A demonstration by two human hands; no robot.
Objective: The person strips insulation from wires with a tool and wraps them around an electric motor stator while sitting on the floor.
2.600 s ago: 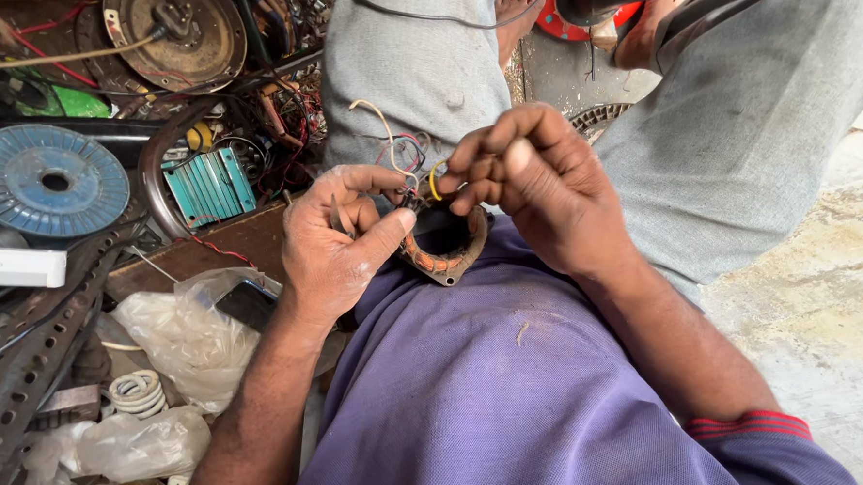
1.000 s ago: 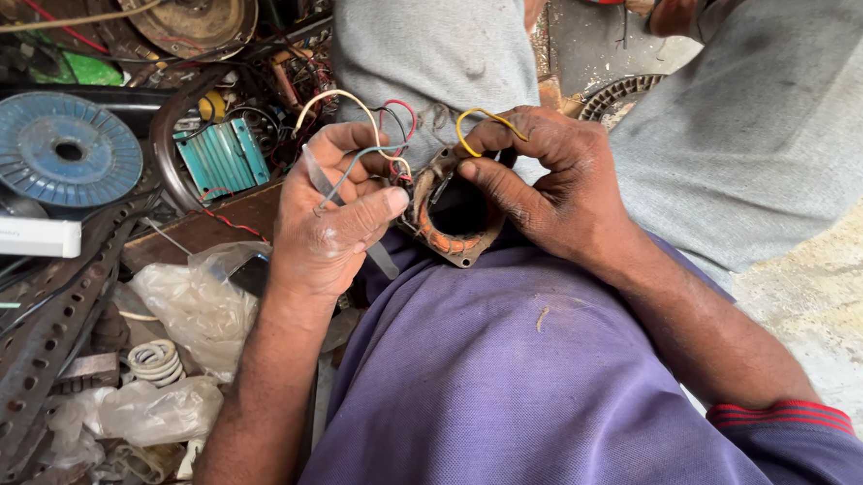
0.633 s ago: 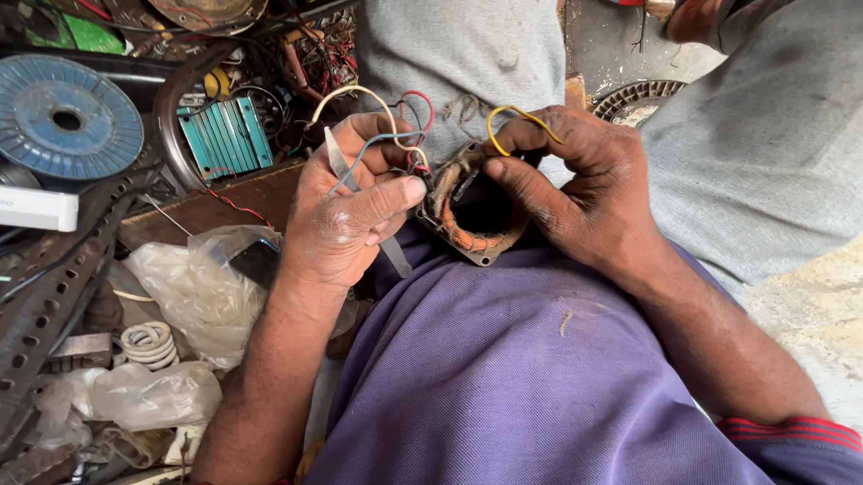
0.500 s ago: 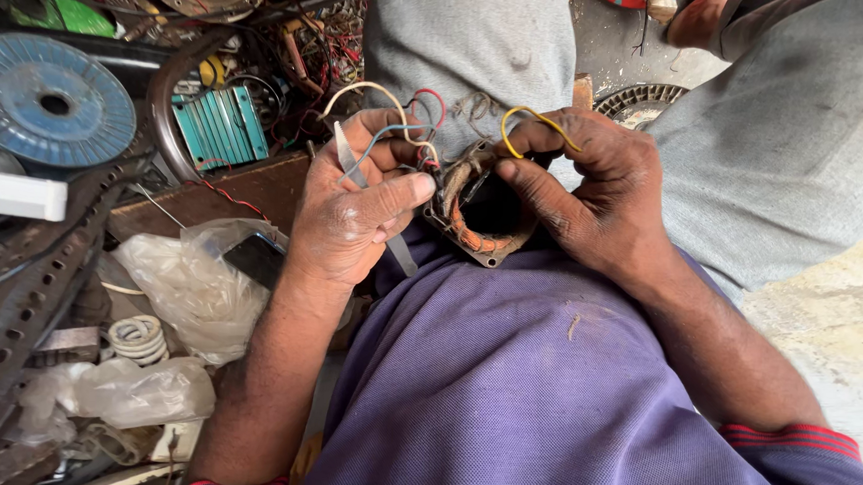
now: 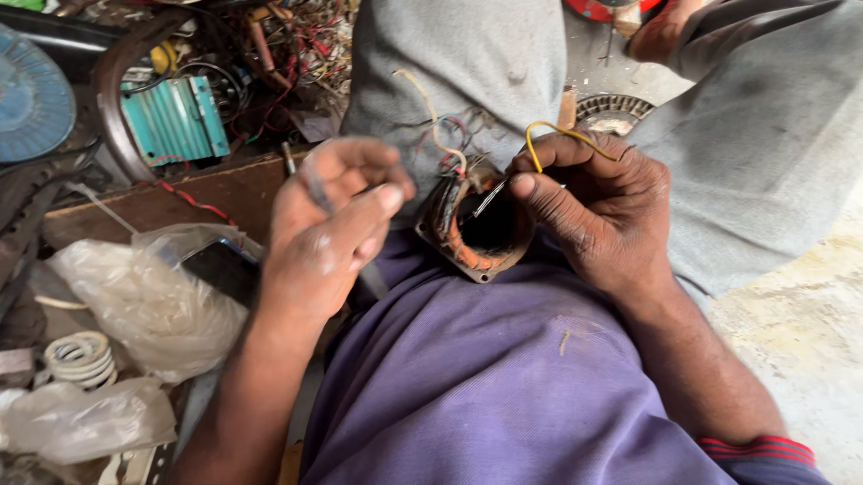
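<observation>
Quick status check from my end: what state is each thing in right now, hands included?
Left hand: fingers curled, blurred, apart from the winding.
Right hand: gripping the winding's rim.
Motor winding: rests on the lap, tilted, wires sticking up.
Yellow wire: looped over the right fingers.
Plastic bag: crumpled.
White coil: wound, lying flat.

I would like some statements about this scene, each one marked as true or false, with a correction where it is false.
1. The right hand holds the round motor winding. True.
2. A yellow wire loops above the right hand's fingers. True.
3. The left hand grips the winding too. False: it is apart from it, pinching a thin grey strip.
4. A blue disc lies at the far left. True.
5. The white coil rests on the person's lap. False: it lies at the lower left, beside the plastic bags.
</observation>
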